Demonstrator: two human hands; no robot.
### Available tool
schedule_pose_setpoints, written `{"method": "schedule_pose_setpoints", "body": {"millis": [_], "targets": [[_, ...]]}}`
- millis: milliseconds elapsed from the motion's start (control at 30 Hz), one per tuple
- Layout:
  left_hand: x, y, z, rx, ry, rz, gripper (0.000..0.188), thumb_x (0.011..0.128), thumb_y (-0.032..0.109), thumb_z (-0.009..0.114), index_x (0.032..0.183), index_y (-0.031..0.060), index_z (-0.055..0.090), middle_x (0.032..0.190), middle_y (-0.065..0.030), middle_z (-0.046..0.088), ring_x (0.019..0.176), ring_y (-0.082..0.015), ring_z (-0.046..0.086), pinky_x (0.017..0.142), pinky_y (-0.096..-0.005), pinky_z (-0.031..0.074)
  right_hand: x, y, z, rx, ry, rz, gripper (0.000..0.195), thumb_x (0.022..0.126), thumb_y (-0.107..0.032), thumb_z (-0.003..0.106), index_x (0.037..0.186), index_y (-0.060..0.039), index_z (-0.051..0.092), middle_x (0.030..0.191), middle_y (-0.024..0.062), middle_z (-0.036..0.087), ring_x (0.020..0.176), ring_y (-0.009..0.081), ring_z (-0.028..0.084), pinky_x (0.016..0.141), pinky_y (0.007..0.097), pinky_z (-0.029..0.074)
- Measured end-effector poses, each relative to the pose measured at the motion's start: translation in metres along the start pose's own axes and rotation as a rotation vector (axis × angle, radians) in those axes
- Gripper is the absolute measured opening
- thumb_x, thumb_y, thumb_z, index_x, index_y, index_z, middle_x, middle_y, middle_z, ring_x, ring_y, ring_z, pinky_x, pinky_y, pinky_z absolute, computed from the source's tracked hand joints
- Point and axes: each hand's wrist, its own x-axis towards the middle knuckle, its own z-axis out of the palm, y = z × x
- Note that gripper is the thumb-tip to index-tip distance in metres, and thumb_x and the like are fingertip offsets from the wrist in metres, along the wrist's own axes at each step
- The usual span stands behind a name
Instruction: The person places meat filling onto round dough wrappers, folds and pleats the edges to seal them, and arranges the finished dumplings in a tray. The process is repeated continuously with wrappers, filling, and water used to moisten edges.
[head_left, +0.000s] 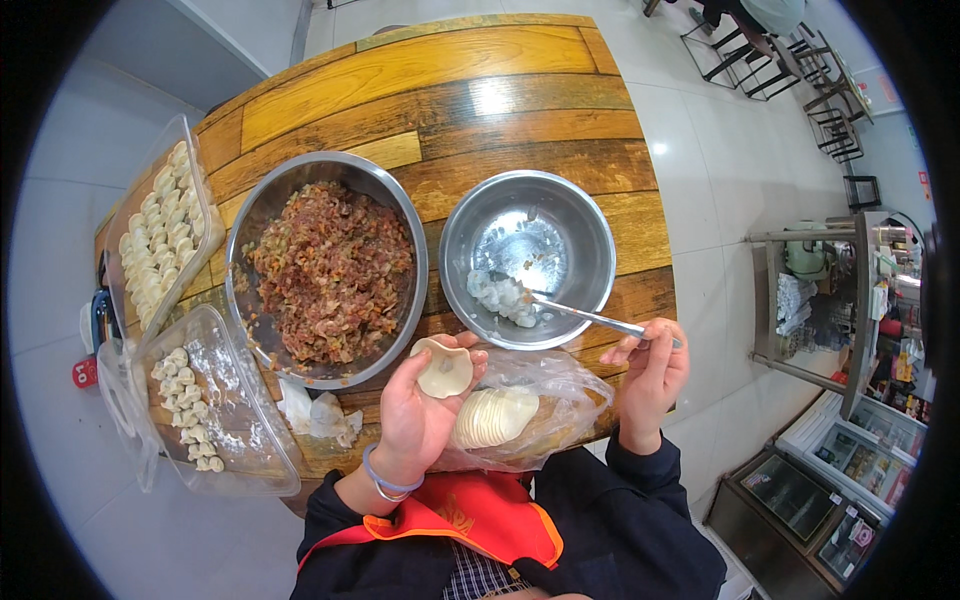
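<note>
My left hand (417, 409) cups a round dumpling wrapper (444, 370) with a small pale bit at its centre. A metal spoon (589, 316) is held by its handle in my right hand (654, 379). Its tip meets a heap of pale shrimp filling (501, 297) in the smaller steel bowl (529, 180). Just below that bowl lies a fanned stack of wrappers (495, 417) on a clear plastic bag (577, 390). To the left, a larger steel bowl (418, 225) holds minced meat filling (334, 270) flecked with orange and green.
Rows of dumplings (163, 232) fill a clear plastic tray (201, 180) at the far left. A nearer flour-dusted tray (274, 450) holds a line of dumplings (187, 416). Crumpled tissue (322, 416) lies beside it. Stools (750, 67) and a metal shelf (802, 232) stand right of the wooden table (525, 139).
</note>
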Motion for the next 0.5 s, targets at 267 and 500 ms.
{"method": "schedule_pose_setpoints", "body": {"millis": [267,500], "targets": [[-0.001,-0.001,0.001,0.021,0.008,0.005,0.029,0.095,0.021,0.039,0.111,0.0023,0.053,0.121,-0.0167,0.054,0.109,-0.0281,0.055,0.100,-0.0402,0.040,-0.005,-0.004,-0.006,-0.138,-0.089,-0.350,0.022,0.103,-0.017,0.031,0.095,-0.0014,0.044,0.077,0.0127,0.053,0.060,0.0174,0.055,0.059,0.0350,0.055],[-0.015,0.004,0.008,0.041,0.018,-0.036,0.037,0.095,0.021,0.036,0.121,-0.0030,0.047,0.119,-0.0186,0.055,0.113,-0.0311,0.054,0.103,-0.0421,0.039,0.000,-0.012,-0.010,0.075,0.036,-0.076,0.021,0.103,-0.018,0.033,0.094,-0.0029,0.044,0.076,0.0090,0.052,0.059,0.0139,0.052,0.056,0.0322,0.054]]}}
